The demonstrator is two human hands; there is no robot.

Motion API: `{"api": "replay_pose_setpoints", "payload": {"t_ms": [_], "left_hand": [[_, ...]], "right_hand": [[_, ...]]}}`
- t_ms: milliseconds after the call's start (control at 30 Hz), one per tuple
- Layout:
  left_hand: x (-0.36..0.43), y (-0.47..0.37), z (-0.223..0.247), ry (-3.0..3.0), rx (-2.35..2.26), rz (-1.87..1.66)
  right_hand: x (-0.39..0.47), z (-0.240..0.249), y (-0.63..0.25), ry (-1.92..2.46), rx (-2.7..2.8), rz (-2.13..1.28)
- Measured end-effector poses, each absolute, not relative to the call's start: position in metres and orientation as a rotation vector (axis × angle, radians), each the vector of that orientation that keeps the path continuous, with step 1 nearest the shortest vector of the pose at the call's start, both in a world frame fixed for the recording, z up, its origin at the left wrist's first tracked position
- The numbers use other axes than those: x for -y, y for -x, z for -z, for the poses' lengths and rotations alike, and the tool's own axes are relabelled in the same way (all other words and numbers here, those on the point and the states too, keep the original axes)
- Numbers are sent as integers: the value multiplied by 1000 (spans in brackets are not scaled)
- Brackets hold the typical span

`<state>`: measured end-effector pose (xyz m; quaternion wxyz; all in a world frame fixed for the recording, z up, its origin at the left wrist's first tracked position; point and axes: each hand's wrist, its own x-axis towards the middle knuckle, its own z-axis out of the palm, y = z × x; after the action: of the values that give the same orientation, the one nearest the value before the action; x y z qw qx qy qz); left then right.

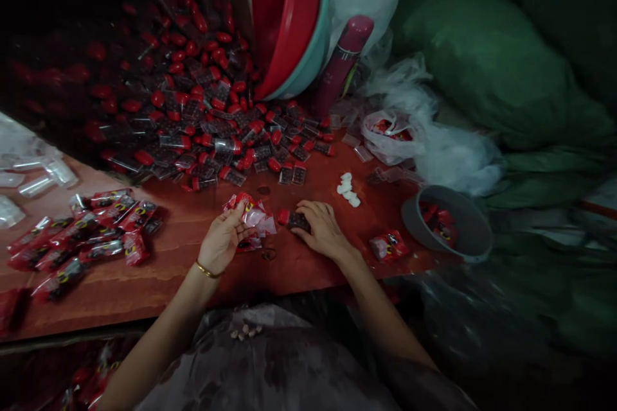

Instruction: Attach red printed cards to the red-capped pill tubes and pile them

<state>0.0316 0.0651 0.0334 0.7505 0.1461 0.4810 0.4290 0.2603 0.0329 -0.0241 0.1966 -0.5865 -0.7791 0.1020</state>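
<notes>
My left hand (225,235), with a gold bangle at the wrist, pinches a red and clear plastic packet (258,217) above the tabletop. More red packaging lies just beneath it. To its right, my right hand (324,228) curls its fingers around a small clear container with a red cap (293,219) and dark contents. The cap points left, towards the packet. Behind both hands spreads a large heap of the same red-capped containers (226,144). Filled red packets (96,231) lie in a loose pile to the left.
A grey bowl (415,221) holding red pieces stands at the right, beside a single red packet (388,246). White lumps (348,189) lie behind my right hand. Red basin (308,13), purple flask (340,64) and plastic bags (448,154) border the back. Clear tubes (60,172) lie far left.
</notes>
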Motion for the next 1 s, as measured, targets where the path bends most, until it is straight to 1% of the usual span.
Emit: {"api": "replay_pose_setpoints", "payload": {"t_ms": [133, 333, 567, 667, 833, 1000], "left_hand": [[-66, -34, -33, -319, -1061, -941], [-61, -42, -32, -422, -1075, -964], [-53, -43, -32, -560, -1052, -1096], [-51, -45, -31, -564, -1013, -1128], [-47, -51, -31, -540, -980, -1170], [-43, -59, -25, -530, -1004, -1120]], "right_hand": [[-12, 10, -257, 1644, 1988, -329], [14, -22, -235, 1419, 1829, -516], [5, -24, -215, 1457, 1779, -602], [4, -21, -208, 1493, 1715, -550], [4, -15, -200, 1475, 1688, -356], [0, -14, -191, 1522, 1747, -192]]}}
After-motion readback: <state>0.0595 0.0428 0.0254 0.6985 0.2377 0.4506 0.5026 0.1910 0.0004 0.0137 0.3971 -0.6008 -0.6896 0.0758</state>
